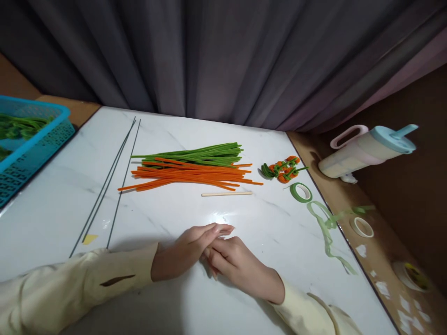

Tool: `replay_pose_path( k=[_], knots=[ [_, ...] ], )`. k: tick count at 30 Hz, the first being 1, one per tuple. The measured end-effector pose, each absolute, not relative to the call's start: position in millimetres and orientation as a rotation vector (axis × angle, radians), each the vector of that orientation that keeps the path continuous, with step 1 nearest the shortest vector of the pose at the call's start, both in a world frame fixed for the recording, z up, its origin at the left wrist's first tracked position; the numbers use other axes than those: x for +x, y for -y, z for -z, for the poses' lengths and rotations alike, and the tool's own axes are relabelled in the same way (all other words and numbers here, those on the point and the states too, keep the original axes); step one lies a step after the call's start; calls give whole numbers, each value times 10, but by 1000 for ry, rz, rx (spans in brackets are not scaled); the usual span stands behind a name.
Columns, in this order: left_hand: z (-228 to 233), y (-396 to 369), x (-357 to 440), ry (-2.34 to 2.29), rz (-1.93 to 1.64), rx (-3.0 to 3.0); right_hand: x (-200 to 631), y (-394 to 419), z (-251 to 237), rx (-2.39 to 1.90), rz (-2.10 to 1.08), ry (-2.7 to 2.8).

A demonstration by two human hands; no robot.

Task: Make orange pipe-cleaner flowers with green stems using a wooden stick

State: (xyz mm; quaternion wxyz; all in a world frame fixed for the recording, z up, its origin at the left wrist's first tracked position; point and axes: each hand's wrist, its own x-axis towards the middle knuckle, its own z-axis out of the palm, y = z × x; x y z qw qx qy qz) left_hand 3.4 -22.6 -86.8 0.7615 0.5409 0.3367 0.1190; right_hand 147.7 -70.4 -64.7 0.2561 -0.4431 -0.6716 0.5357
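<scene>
Room between hands (188, 246) and stick (226, 194)

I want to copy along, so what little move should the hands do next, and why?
Perhaps the left hand should lift off the right hand: they are touching each other, and no held thing shows. The orange fuzzy sticks and green fuzzy sticks lie on the table beyond them, so parting the hands would probably make picking one up easier.

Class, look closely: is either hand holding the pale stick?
No, the stick lies apart on the table, while the left hand and right hand touch each other.
</scene>
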Motion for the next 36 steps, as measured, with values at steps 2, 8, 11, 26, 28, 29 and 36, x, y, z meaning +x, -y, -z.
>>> replay_pose_path(
  k=[2, 8, 11, 26, 28, 29, 36],
  knots=[
    [841, 248, 26, -770, -256, 1165, 1448, 716, 649, -1269, -1465, 1791],
    [825, 287, 24, -772, -364, 1255, 1376, 707, 641, -1403, -1473, 1717],
    [840, 298, 25, -768, -413, 1261, 1348, 714, 642, -1424, -1458, 1687],
    [372, 457, -81, -677, -566, 1430, 1331, 1026, 364, -1244, -1032, 1976],
    [188, 440, -212, -455, -484, 1504, 1401, 1145, 265, -1167, -921, 2053],
    [106, 442, -277, -357, -459, 1602, 1433, 1201, 232, -1141, -900, 2050],
    [55, 682, -466, -282, -583, 2159, 1425, 1422, 325, -1045, -916, 1860]
  ],
)
